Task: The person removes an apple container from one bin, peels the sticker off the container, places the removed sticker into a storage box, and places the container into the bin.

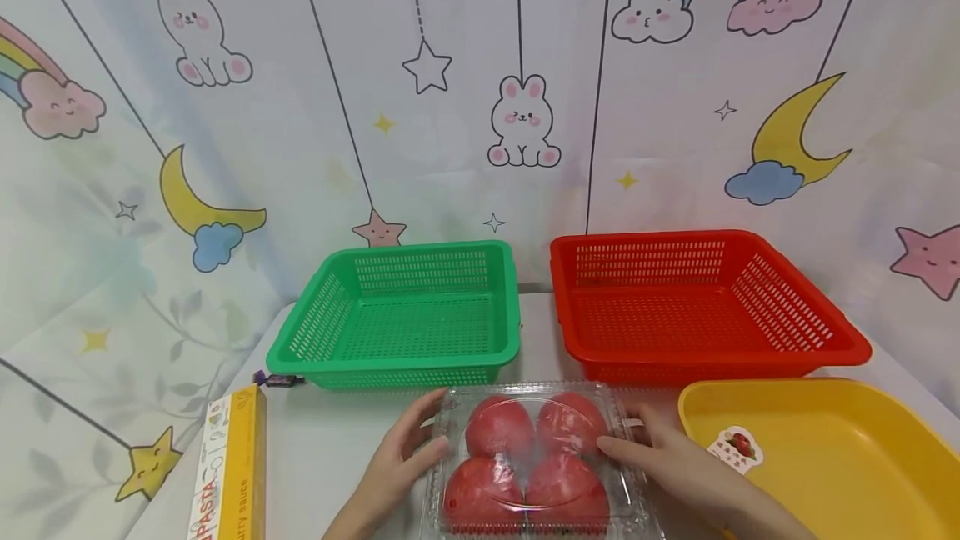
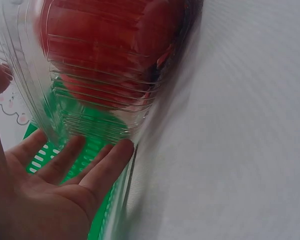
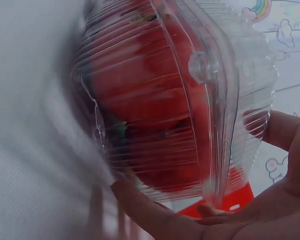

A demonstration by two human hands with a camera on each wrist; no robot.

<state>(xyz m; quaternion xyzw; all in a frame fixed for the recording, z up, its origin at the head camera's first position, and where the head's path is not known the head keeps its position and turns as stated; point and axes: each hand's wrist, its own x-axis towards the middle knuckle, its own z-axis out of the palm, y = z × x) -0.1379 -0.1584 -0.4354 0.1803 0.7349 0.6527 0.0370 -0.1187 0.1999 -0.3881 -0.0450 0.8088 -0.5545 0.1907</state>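
Observation:
A clear plastic clamshell box [image 1: 628,486] with several red tomatoes [image 1: 501,427] inside sits low in the middle of the head view. My left hand [image 1: 405,450] holds its left side. In the left wrist view the thumb lies by the lid edge, and the fingertips [image 2: 122,147] touch the ribbed wall. On the opposite side my right hand [image 1: 667,452] grips the box, its thumb [image 1: 621,447] over the lid edge. The right wrist view shows a finger [image 3: 135,202] low against the box, near the white tabletop. Whether the box touches the table is unclear.
Behind the box stand a green basket [image 1: 420,369] and a red basket [image 1: 697,361]. A yellow tray [image 1: 847,457] with a sticker is at the right. At the left lie a pasta box [image 1: 228,465] and a small dark-wrapped item [image 1: 281,380]. A patterned curtain hangs behind.

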